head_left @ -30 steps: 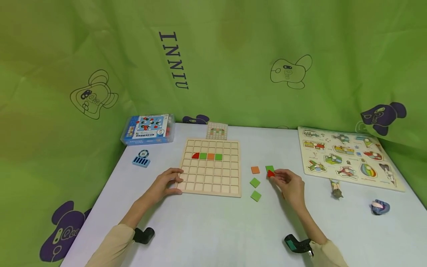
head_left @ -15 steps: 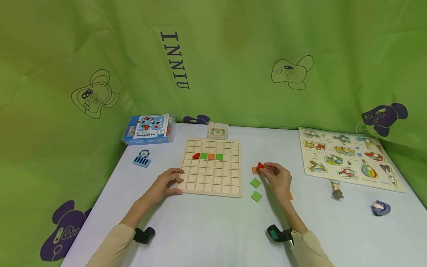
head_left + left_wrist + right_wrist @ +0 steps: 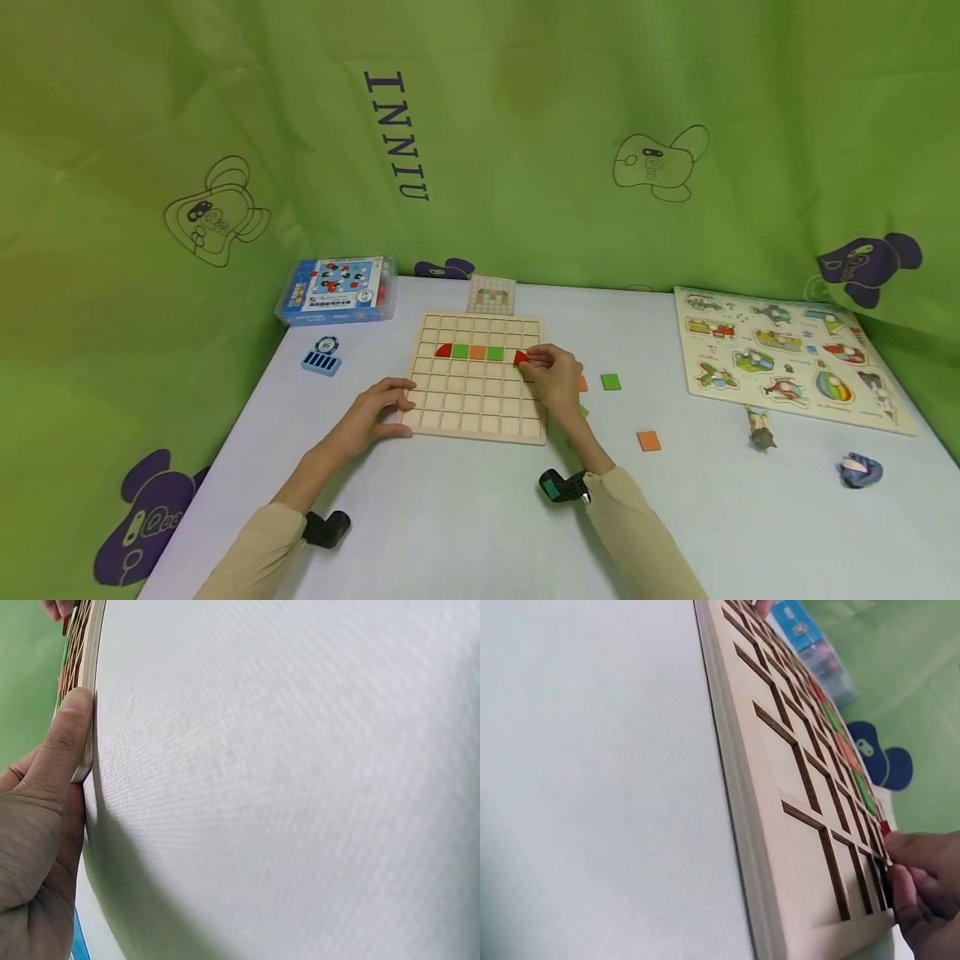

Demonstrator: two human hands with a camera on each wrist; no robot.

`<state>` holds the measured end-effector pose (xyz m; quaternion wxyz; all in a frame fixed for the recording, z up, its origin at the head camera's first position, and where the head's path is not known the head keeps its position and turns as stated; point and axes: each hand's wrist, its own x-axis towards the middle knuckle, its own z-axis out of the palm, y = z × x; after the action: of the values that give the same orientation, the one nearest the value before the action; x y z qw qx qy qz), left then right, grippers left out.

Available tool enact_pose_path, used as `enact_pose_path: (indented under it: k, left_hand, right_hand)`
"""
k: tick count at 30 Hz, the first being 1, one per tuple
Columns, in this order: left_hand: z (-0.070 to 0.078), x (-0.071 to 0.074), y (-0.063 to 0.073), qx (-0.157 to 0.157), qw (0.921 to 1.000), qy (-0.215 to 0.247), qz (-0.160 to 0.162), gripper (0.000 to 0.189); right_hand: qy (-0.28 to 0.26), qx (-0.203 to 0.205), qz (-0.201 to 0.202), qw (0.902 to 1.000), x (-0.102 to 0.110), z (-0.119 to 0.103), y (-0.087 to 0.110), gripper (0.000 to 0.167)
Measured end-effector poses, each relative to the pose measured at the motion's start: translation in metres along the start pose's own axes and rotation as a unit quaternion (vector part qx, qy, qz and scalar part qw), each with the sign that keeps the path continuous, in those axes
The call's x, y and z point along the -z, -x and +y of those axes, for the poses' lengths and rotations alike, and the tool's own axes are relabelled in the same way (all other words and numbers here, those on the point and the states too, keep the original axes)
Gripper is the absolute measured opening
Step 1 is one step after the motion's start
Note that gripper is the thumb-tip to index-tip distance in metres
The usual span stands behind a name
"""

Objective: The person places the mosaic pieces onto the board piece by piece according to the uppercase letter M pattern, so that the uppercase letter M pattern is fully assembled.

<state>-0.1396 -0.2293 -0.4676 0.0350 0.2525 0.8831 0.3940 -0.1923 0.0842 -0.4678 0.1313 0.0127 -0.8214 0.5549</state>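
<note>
A wooden grid board point(image 3: 480, 438) lies on the table. My left hand point(image 3: 375, 411) holds its near left corner; in the left wrist view the thumb point(image 3: 64, 739) presses along the board's side. Over the right part of the grid, my right hand point(image 3: 555, 379) pinches a red tile point(image 3: 521, 357) with one pointed corner, partly hidden by the fingertips. One row holds a red quarter-round tile point(image 3: 444, 350), a green square point(image 3: 460, 352), an orange square point(image 3: 477, 352) and another green square point(image 3: 495, 353). The held tile sits level with that row, to its right.
Right of the board lie a green tile point(image 3: 611, 382) and an orange tile point(image 3: 648, 441); others are partly hidden by my right hand. Behind the board is a pattern card point(image 3: 492, 295). A boxed set point(image 3: 336, 290) stands back left, a picture puzzle board point(image 3: 795, 358) back right.
My right hand has carried the red tile leftward from beside the loose tiles to over the board's right side. The left hand stays at the board's corner.
</note>
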Motion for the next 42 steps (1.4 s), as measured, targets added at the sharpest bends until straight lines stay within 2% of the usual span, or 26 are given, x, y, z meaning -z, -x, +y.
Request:
enact_pose_path:
  k: [5, 11, 16, 20, 22, 25, 28, 31, 33, 36, 39, 42]
  left_hand:
    - [0.002, -0.001, -0.003, -0.014, 0.9999, -0.003, 0.002, 0.029]
    - [0.005, -0.001, -0.005, -0.011, 0.9999, -0.005, 0.000, 0.028]
    - [0.004, -0.001, -0.005, -0.011, 0.9999, -0.004, 0.000, 0.028]
    - [0.004, -0.001, -0.004, -0.009, 0.9999, -0.005, 0.006, 0.028]
    - [0.004, -0.002, -0.002, -0.001, 1.0000, -0.001, 0.005, 0.028]
    - [0.003, -0.004, 0.000, 0.004, 1.0000, 0.002, 0.001, 0.029]
    - [0.003, -0.005, 0.003, 0.007, 1.0000, 0.002, -0.001, 0.030]
    - [0.003, -0.004, 0.005, 0.008, 1.0000, -0.002, 0.006, 0.030]
    - [0.003, -0.003, 0.006, 0.007, 0.9999, -0.001, 0.009, 0.030]
    - [0.003, 0.000, 0.004, 0.003, 0.9999, -0.001, 0.010, 0.030]
    - [0.002, 0.001, 0.002, -0.002, 0.9999, -0.010, 0.009, 0.030]
    - [0.000, 0.000, 0.000, -0.007, 0.9998, -0.014, 0.008, 0.029]
  right_hand:
    - [0.040, 0.030, -0.014, 0.9986, -0.007, 0.001, -0.008, 0.018]
    - [0.033, 0.046, -0.028, 0.9980, -0.010, -0.001, -0.016, 0.020]
    - [0.019, 0.040, -0.034, 0.9984, -0.002, -0.007, -0.015, 0.022]
    - [-0.024, 0.002, -0.054, 0.9982, 0.024, -0.006, -0.009, 0.023]
    - [-0.050, -0.024, -0.087, 0.9946, 0.045, -0.001, -0.004, 0.025]
    - [-0.072, -0.028, -0.153, 0.9852, 0.085, 0.011, -0.002, 0.032]
    - [-0.052, -0.022, -0.212, 0.9756, 0.125, 0.027, -0.004, 0.036]
    - [0.008, 0.000, -0.256, 0.9665, 0.152, 0.040, -0.012, 0.038]
    - [0.044, 0.015, -0.281, 0.9586, 0.160, 0.046, -0.018, 0.038]
    - [0.075, 0.034, -0.291, 0.9532, 0.163, 0.052, -0.025, 0.032]
    - [0.090, 0.052, -0.275, 0.9558, 0.161, 0.056, -0.028, 0.026]
    - [0.082, 0.057, -0.260, 0.9604, 0.159, 0.060, -0.025, 0.026]
